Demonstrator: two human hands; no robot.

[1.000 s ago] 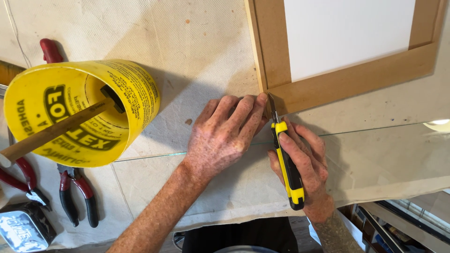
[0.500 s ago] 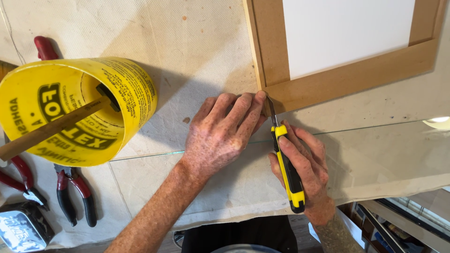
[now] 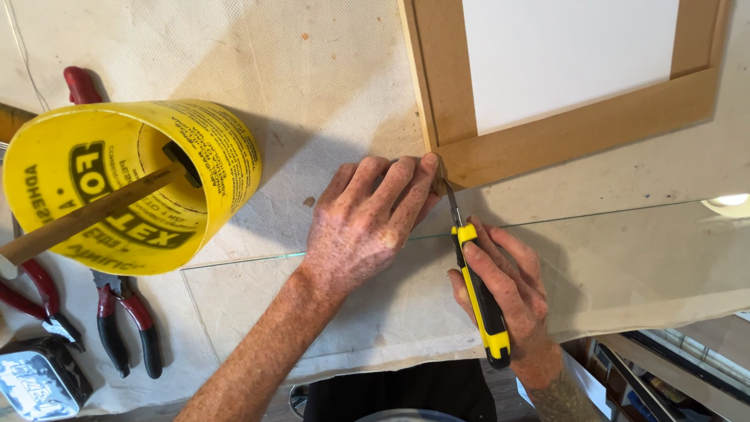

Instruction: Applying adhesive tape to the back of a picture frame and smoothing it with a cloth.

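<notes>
My right hand point(image 3: 508, 293) grips a yellow and black utility knife point(image 3: 478, 293). Its thin blade points up at the lower left corner of a wooden frame point(image 3: 562, 133) with a white panel inside. My left hand point(image 3: 367, 227) lies flat, fingers together, on a clear glass sheet point(image 3: 625, 258), fingertips touching the same frame corner beside the blade. The glass lies over a cream cloth point(image 3: 312, 78) on the bench.
A yellow tub point(image 3: 133, 184) lies on its side at the left with a wooden stick point(image 3: 86, 215) in it. Red-handled pliers point(image 3: 125, 328) and another red-handled tool point(image 3: 35, 297) lie below it, with a small metal block point(image 3: 39, 379) at the bottom left corner.
The knife blade has slid up a little closer to the frame corner. My left hand has stayed pressed on the glass.
</notes>
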